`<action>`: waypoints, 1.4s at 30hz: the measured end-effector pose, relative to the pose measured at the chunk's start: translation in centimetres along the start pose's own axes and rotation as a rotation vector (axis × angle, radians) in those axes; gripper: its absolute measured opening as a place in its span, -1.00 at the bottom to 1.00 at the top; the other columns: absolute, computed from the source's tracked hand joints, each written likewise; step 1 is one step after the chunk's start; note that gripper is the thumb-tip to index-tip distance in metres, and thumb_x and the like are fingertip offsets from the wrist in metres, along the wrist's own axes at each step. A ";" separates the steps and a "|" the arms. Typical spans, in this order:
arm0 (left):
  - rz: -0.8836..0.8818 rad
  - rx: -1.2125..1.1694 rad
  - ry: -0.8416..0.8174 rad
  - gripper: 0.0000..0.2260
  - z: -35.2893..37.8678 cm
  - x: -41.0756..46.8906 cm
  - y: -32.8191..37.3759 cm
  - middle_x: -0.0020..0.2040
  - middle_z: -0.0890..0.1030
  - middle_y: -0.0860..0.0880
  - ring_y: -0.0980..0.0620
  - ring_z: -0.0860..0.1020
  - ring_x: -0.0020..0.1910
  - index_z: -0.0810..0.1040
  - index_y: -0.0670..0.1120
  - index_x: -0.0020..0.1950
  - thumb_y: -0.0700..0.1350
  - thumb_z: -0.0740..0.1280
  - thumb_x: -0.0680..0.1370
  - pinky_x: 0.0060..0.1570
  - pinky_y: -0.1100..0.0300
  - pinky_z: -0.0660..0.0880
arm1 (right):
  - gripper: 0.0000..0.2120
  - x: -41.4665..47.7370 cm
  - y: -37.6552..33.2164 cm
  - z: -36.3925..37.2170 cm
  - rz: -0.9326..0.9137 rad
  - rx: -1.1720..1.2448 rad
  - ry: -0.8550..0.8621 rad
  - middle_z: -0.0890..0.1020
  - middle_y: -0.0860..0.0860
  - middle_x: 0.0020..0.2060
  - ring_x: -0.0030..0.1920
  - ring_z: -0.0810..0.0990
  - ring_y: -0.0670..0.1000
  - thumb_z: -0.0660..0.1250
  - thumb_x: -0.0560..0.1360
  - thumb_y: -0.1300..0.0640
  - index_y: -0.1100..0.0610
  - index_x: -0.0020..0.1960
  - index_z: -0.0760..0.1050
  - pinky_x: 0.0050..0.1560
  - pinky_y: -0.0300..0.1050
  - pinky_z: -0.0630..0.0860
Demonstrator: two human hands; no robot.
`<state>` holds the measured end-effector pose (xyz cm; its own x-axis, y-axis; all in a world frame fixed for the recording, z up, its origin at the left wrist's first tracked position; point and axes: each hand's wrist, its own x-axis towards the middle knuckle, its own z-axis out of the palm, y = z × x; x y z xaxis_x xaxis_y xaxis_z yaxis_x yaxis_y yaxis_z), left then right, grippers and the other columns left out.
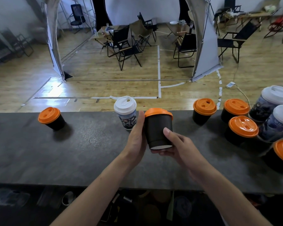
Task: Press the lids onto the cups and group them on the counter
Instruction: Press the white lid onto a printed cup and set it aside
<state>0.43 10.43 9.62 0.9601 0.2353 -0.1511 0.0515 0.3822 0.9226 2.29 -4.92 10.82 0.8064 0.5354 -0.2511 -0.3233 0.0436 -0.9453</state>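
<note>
1. We see the left hand (136, 136) and the right hand (178, 145) holding one black cup (158, 132) between them at the centre of the frame, lifted above the dark counter (88, 144) and tilted so that its pale base shows.
2. Its orange lid (158, 112) sits on its rim.
3. The right hand grips it, with the thumb on the near wall and the fingers curled under the base.
4. The left hand lies against the cup's left wall with one digit straight up to the lid. The other fingers are hidden, so we cannot tell its grip.
5. Just behind the left hand stands a printed cup (127, 116) with a white lid.
6. A lone orange-lidded cup (51, 119) stands at centre left.
7. A cluster of lidded cups (240, 129), some with orange lids and some with white, fills the right edge.
</note>
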 end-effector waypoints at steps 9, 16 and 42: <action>0.162 0.273 -0.062 -0.51 -0.3 -0.7 2.4 0.17 0.67 -0.10 0.01 0.63 0.19 0.57 -0.07 0.29 0.07 0.53 0.42 0.21 0.12 0.54 | -0.34 -1.8 -2.0 1.4 0.076 0.121 0.001 0.73 0.27 -0.03 -0.07 0.69 0.17 0.22 0.43 -0.30 0.21 0.21 0.61 -0.02 -0.03 0.58; 0.105 0.131 -0.216 -0.47 -0.3 -1.1 3.8 0.18 0.63 -0.19 -0.14 0.59 0.18 0.54 -0.15 0.33 0.00 0.51 0.41 0.30 -0.16 0.44 | -0.25 -2.5 -2.6 1.4 0.252 0.461 -0.279 0.61 0.28 -0.18 -0.25 0.58 0.13 0.02 0.58 -0.38 0.26 0.11 0.65 -0.16 -0.01 0.57; 0.114 0.146 -0.194 -0.48 -1.3 -1.7 3.9 0.18 0.63 -0.08 -0.04 0.63 0.16 0.47 -0.10 0.37 -0.13 0.51 0.44 0.13 0.10 0.58 | -0.30 -1.7 -1.4 2.6 0.102 0.268 -0.125 0.65 0.18 -0.10 -0.19 0.64 0.09 0.17 0.45 -0.37 0.19 0.19 0.64 -0.16 -0.01 0.63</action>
<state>-1.35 12.72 13.01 0.9960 0.0885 0.0147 -0.0345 0.2265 0.9734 0.06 -3.69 13.10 0.7013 0.6471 -0.2991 -0.5322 0.1961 -0.8236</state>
